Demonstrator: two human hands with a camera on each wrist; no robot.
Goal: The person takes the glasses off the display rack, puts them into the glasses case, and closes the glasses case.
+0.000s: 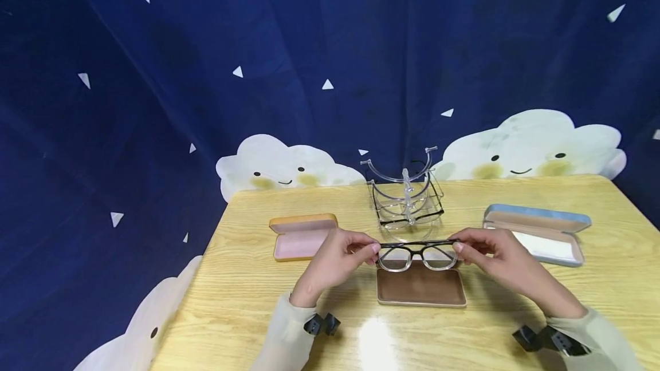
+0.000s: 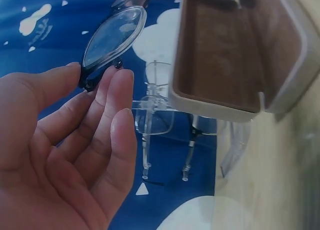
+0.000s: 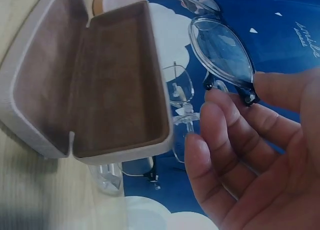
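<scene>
A pair of glasses [image 1: 417,253] with a black top and clear lower rims is held level between both hands. My left hand [image 1: 334,261] pinches its left corner between thumb and fingers. At the opposite corner, my right hand [image 1: 504,256] pinches the frame the same way. Both temples lie folded behind the lenses, their dark tips showing near the hinges in the wrist views. Below the glasses, an open glasses case [image 1: 420,289] with brown lining lies on the table; its interior [image 2: 212,55] holds nothing. The glasses hide part of its raised lid in the head view.
A clear display stand [image 1: 407,188] carrying several glasses rises behind the brown case. To the left lies an open orange case [image 1: 296,245] with pink lining. An open blue case [image 1: 538,216] with a white cloth [image 1: 546,246] sits at right. A blue curtain [image 1: 319,44] hangs behind the table.
</scene>
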